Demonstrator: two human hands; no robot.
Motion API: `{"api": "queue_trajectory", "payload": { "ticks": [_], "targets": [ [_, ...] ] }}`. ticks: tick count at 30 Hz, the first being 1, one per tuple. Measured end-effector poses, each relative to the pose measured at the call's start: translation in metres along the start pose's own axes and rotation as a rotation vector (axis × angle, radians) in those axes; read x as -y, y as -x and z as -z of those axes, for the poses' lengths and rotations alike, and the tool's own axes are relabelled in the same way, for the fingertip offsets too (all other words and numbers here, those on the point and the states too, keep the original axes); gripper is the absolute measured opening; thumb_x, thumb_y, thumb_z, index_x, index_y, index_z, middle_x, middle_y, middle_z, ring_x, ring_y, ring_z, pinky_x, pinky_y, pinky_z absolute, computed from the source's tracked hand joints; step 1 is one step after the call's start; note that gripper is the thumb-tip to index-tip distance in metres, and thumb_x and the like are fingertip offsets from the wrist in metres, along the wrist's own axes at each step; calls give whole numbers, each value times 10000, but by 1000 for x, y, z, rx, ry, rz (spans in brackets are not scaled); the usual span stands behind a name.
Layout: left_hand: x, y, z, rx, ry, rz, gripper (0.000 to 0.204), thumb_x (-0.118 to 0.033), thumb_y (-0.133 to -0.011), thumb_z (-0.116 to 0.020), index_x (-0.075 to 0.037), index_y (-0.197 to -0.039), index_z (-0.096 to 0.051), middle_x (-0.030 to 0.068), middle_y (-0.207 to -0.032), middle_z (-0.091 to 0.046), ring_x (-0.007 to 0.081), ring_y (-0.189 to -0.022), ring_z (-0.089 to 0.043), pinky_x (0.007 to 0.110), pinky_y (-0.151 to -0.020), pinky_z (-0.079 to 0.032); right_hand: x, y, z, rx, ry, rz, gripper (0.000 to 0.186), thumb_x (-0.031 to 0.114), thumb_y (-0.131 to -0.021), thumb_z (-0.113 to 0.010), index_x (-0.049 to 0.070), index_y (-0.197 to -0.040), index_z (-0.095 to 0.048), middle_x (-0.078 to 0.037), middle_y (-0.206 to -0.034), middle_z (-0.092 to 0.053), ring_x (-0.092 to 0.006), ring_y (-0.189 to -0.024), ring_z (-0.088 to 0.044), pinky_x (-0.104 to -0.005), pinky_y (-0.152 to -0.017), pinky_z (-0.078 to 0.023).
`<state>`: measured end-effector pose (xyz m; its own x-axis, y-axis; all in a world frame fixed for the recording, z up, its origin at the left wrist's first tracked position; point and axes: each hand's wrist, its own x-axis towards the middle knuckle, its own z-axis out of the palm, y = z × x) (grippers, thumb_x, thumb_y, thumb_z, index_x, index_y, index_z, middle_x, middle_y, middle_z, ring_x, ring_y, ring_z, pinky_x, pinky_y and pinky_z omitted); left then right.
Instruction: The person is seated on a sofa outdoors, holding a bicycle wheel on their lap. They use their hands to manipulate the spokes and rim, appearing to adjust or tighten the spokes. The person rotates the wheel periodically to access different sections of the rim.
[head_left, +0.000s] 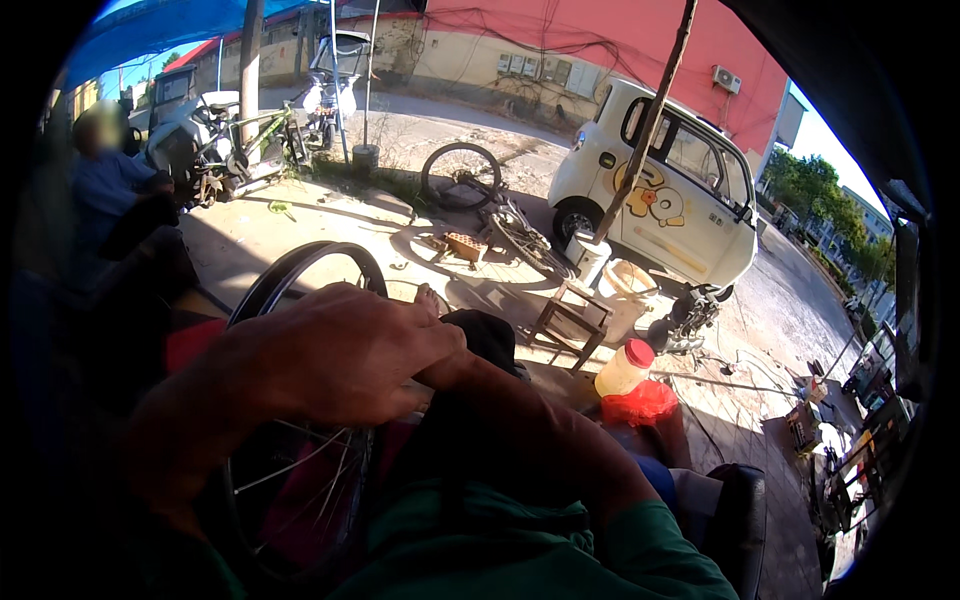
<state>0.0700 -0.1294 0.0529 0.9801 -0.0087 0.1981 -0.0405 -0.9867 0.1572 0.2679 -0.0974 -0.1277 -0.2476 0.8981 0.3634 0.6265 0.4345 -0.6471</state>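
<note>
My left hand (335,345) shows its back, fingers bent and pressed together, lying across my right wrist. Whatever those fingers close on is hidden. From the lower right my right forearm (540,430) reaches up to the crossing; most of my right hand is covered by the left, so its fingers cannot be read. Beneath both hands a spoked wheel with a dark rim (360,262) stands upright by my lap. No tyre detail can be made out in the shade. A dark-clad knee (485,330) shows just beyond my hands.
A small wooden stool (570,325) stands ahead right, near a red-lidded jar (625,368) and a red plastic bag (638,402). A bicycle (525,240) lies beside a white van (655,190). Another person (115,200) sits at left. Tools and parts (850,430) crowd the right.
</note>
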Motion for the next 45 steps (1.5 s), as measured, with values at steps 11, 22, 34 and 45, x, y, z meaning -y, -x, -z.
{"api": "queue_trajectory", "payload": {
  "ticks": [11,22,34,45],
  "targets": [
    [-18,-10,5,209,-131,71,354,-211,-793,-667,-7,-1075,-602,214,-943,-682,388,-931,-667,487,-797,-529,43,15,33,54,-45,3,442,187,-865,-661,54,-1274,-559,-142,-1280,-577,-296,-1227,-528,-409,-1028,-431],
    [-13,-5,-3,41,-159,66,314,-251,-705,-698,-68,-959,-722,159,-953,-717,336,-928,-693,453,-767,-546,45,7,36,115,-73,10,469,178,-849,-676,56,-1285,-552,-136,-1285,-577,-292,-1226,-531,-410,-1023,-434],
    [-11,5,2,-49,-259,72,294,-225,-800,-641,-19,-1010,-644,159,-854,-680,340,-886,-676,460,-819,-509,45,-3,32,174,-115,52,499,167,-832,-693,59,-1296,-545,-130,-1292,-577,-289,-1226,-535,-412,-1019,-437],
    [-3,9,2,-34,-130,104,341,-242,-738,-682,-54,-1023,-671,164,-915,-697,357,-882,-670,495,-754,-526,44,-5,40,188,-122,72,528,157,-816,-709,61,-1306,-538,-125,-1297,-576,-285,-1225,-539,-413,-1014,-440]
  ]
}}
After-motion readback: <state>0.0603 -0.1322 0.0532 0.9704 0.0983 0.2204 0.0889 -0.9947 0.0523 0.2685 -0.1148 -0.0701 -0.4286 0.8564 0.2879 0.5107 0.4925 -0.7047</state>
